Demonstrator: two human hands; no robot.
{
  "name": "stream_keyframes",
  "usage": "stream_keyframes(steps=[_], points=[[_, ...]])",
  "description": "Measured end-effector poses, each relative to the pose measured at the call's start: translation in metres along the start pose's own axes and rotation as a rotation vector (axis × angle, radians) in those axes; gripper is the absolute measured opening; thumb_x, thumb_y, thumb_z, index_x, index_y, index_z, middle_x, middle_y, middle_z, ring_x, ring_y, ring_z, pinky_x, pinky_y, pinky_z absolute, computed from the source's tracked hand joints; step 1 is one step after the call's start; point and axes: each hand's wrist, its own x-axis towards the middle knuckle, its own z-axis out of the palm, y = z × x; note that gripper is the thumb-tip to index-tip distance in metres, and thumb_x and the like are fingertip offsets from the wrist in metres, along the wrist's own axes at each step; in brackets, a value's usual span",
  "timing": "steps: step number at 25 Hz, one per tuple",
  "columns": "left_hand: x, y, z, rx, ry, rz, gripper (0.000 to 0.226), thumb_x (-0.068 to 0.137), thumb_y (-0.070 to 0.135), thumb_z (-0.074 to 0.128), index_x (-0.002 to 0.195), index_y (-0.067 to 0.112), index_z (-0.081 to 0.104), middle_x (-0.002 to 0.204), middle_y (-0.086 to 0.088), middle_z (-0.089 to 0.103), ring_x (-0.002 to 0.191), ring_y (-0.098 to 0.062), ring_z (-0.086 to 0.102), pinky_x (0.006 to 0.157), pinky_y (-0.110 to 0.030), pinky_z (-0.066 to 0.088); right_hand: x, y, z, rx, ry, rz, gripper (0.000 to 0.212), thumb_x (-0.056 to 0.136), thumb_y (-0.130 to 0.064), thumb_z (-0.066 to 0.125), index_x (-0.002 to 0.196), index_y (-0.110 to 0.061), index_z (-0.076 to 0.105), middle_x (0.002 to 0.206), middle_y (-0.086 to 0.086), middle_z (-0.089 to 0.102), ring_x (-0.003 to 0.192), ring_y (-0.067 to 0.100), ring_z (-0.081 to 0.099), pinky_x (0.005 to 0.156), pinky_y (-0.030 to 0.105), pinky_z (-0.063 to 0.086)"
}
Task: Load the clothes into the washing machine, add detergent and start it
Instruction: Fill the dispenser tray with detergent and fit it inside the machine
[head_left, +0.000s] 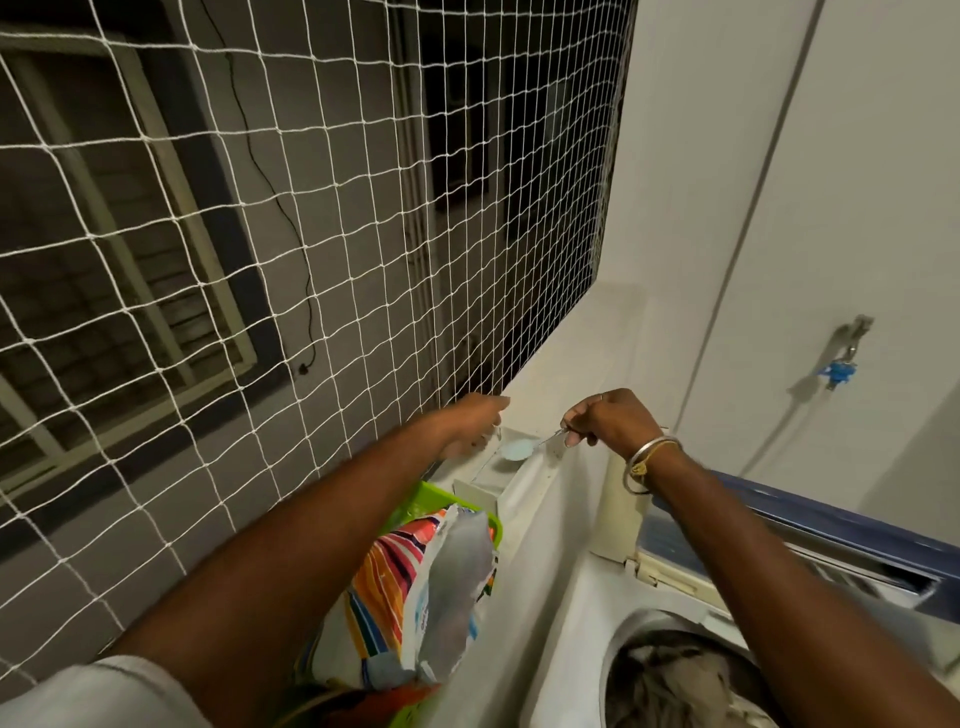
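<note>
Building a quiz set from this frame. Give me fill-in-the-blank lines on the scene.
1. The spoon in the right hand carries light ____ powder.
2. The detergent bag stands in a ____ basket.
3. The bangles sit on the ____ wrist.

Missing words: blue; green; right.

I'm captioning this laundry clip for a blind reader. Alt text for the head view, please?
The right hand pinches a spoon of pale blue powder over the open detergent drawer of the washing machine, with the left hand at the drawer's edge. Clothes lie in the drum; an open detergent bag stands in a green basket.
</note>
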Motion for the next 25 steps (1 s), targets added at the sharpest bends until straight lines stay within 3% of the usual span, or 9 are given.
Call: stream_keyframes(steps=[5, 9, 13, 16, 19, 25], points=[[0.006, -0.014, 0.0, 0.062, -0.04, -0.076, 0.037, 0.098, 0.044, 0.046, 0.077, 0.014, 0.047, 0.061, -0.001, 0.034, 0.052, -0.015, 0.027, 0.056, -0.027, 0.021, 0.024, 0.016, 0.022, -0.125, -0.038, 0.044, 0.027, 0.08, 0.005, 0.06, 0.06, -0.009, 0.071, 0.06, 0.005, 0.068, 0.064, 0.019, 0.058, 0.069, 0.03, 0.048], [0.006, -0.015, 0.001, 0.091, -0.034, -0.094, 0.04, 0.099, 0.04, 0.044, 0.066, 0.017, 0.038, 0.056, 0.0, 0.028, 0.05, -0.014, 0.023, 0.053, -0.027, 0.017, 0.039, 0.024, 0.032, -0.115, -0.027, 0.043, 0.036, 0.074, 0.012, 0.052, 0.053, -0.013, 0.067, 0.058, 0.008, 0.067, 0.057, 0.016, 0.059, 0.063, 0.028, 0.05], [0.007, -0.015, 0.004, 0.102, -0.025, -0.098, 0.037, 0.098, 0.038, 0.045, 0.068, 0.017, 0.04, 0.057, -0.001, 0.031, 0.05, -0.015, 0.025, 0.053, -0.026, 0.019, 0.049, 0.022, 0.035, -0.212, -0.113, -0.017, 0.043, 0.075, 0.013, 0.05, 0.051, -0.019, 0.065, 0.058, 0.004, 0.066, 0.057, 0.015, 0.059, 0.074, 0.032, 0.055], [0.003, -0.013, 0.004, 0.113, -0.041, -0.099, 0.04, 0.098, 0.04, 0.043, 0.066, 0.018, 0.037, 0.057, 0.0, 0.03, 0.05, -0.015, 0.024, 0.054, -0.027, 0.018, 0.053, 0.022, 0.033, -0.291, -0.113, -0.107, 0.045, 0.075, 0.009, 0.047, 0.044, -0.021, 0.06, 0.059, 0.0, 0.064, 0.062, 0.019, 0.06, 0.079, 0.039, 0.056], [0.0, -0.011, 0.002, 0.118, -0.047, -0.113, 0.039, 0.099, 0.043, 0.042, 0.07, 0.017, 0.04, 0.061, -0.001, 0.032, 0.053, -0.015, 0.026, 0.056, -0.028, 0.021, 0.049, 0.02, 0.03, -0.375, -0.028, -0.221, 0.035, 0.076, 0.003, 0.047, 0.055, -0.023, 0.059, 0.06, -0.005, 0.065, 0.067, 0.019, 0.065, 0.076, 0.036, 0.053], [-0.007, -0.001, -0.004, 0.093, -0.04, -0.1, 0.034, 0.101, 0.043, 0.042, 0.09, 0.012, 0.05, 0.075, -0.006, 0.043, 0.06, -0.016, 0.036, 0.06, -0.028, 0.032, 0.039, 0.023, 0.031, -0.502, 0.035, -0.58, 0.03, 0.078, 0.002, 0.053, 0.069, -0.026, 0.059, 0.067, -0.01, 0.062, 0.068, 0.014, 0.056, 0.07, 0.032, 0.045]])
